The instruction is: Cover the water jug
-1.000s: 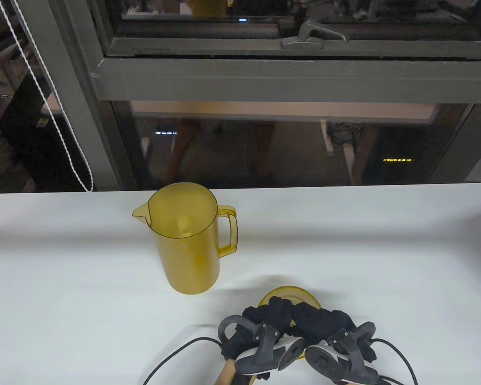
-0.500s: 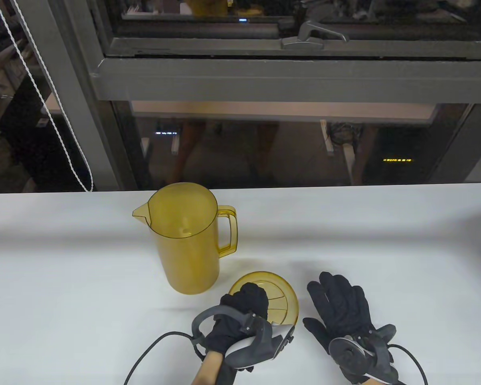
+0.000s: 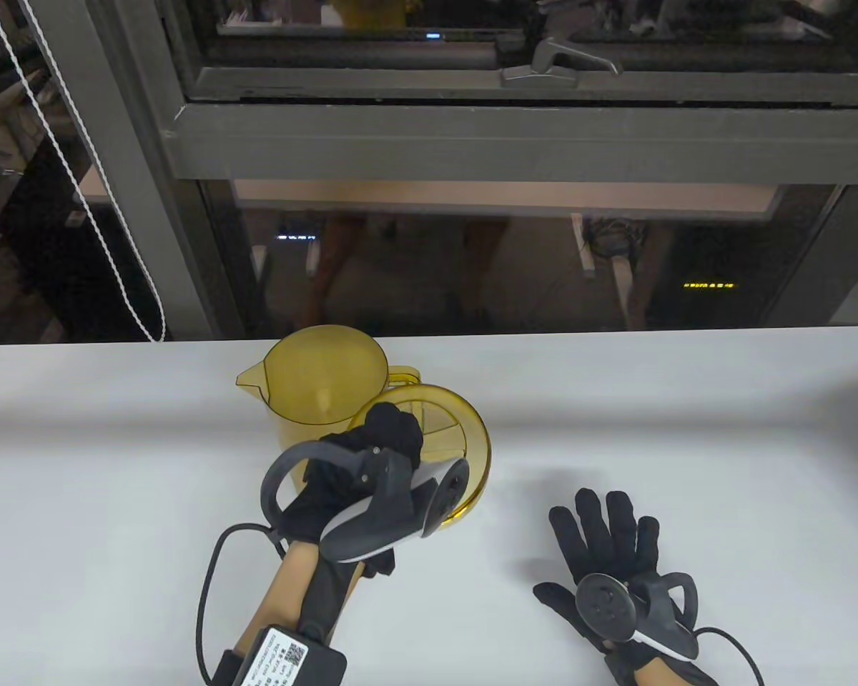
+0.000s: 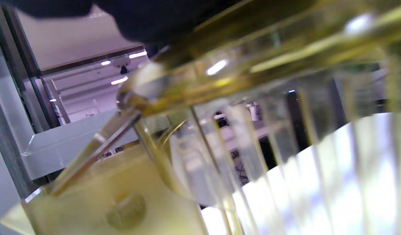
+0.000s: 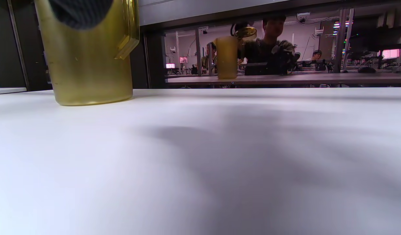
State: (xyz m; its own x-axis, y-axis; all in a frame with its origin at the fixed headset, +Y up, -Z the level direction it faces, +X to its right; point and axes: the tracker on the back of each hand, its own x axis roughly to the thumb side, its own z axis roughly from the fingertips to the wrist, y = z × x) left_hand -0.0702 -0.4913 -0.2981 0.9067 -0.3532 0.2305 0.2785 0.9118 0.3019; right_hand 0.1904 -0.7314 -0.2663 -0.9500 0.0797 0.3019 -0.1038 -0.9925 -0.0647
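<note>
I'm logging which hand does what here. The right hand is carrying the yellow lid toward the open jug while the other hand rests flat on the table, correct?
Not quite: the hands are swapped. In the table view the left hand grips the yellow lid and carries it beside the open jug, while the right hand rests flat on the table, fingers spread.

A translucent yellow plastic jug [image 5: 89, 55] stands upright on the white table [image 5: 200, 156] at the far left, its handle [image 5: 128, 29] turned to the right. A dark gloved fingertip [image 5: 79, 11] hangs in from the top edge before it. A soft shadow lies across the tabletop. Beyond, the dark window glass [image 5: 252, 49] mirrors a jug and a person.
</note>
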